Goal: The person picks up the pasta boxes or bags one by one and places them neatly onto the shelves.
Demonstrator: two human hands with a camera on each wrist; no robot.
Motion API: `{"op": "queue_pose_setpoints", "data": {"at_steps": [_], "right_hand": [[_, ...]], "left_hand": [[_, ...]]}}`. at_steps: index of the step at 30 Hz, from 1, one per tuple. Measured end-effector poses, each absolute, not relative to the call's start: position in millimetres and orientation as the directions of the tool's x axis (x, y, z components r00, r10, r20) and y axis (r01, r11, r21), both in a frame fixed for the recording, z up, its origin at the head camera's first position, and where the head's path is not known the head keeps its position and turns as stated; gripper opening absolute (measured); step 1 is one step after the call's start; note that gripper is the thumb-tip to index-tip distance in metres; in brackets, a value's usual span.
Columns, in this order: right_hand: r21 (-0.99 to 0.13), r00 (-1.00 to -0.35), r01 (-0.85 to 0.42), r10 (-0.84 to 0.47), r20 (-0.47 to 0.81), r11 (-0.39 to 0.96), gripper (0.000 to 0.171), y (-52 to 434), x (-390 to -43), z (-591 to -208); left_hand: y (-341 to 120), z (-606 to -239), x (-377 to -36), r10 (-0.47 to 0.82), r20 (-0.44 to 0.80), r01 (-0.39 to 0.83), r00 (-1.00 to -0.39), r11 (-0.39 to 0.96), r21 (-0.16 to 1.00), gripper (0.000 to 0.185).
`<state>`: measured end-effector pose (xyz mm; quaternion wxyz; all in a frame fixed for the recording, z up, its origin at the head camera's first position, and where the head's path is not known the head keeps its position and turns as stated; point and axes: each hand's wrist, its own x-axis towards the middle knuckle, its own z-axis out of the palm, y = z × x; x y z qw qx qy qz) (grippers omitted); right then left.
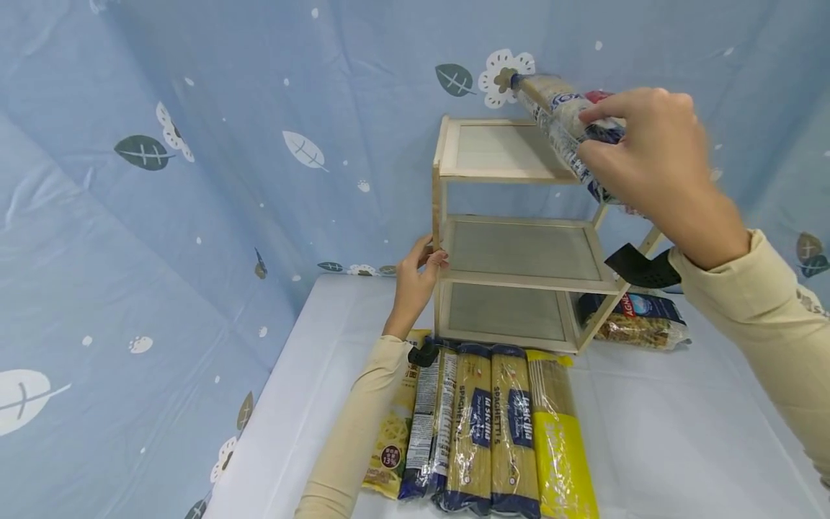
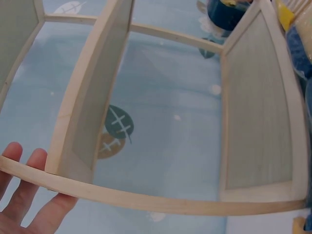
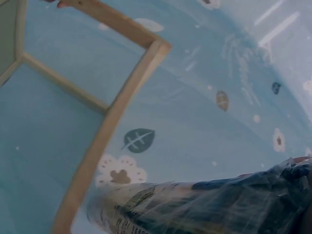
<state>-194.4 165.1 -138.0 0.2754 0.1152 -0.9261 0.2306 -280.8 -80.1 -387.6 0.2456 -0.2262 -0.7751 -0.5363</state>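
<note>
While right hand (image 1: pixel 655 166) grips spaghetti pack (image 1: pixel 564 122), long axis pointing up-left over rack (image 1: pixel 519 231); left hand (image 1: pixel 415 281) clasps its post

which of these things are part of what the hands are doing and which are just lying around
In use: pasta pack in the right hand; wooden rack gripped by the left hand.
Lying about: spaghetti packs on the table; pasta bag beside the rack.

pasta packs (image 1: pixel 493 425) before shelf rack (image 1: pixel 519 252)
</note>
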Motion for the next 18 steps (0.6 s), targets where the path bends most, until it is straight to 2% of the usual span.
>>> {"op": "queue_pose_setpoints", "data": {"at_steps": [4,13,15,18], "right_hand": [[-0.300,-0.843,-0.276,-0.080,0.532,0.913,0.045,162,-208,-143],[-0.160,-0.857,-0.248,-0.139,0.497,0.956,0.042,151,-219,-150],[-0.151,-0.861,-0.243,-0.142,0.489,0.958,0.036,148,-222,-150],[-0.137,-0.874,-0.236,-0.149,0.464,0.962,0.019,143,-228,-151]], "left_hand": [[-79,-390,-282,0.088,0.629,0.621,-0.772,0.316,0.718,0.035],[-79,-390,-284,0.095,0.627,0.619,-0.773,0.330,0.713,0.039],[-80,-390,-285,0.095,0.622,0.613,-0.777,0.337,0.715,0.040],[-82,-391,-285,0.090,0.615,0.606,-0.783,0.333,0.722,0.041]]}}
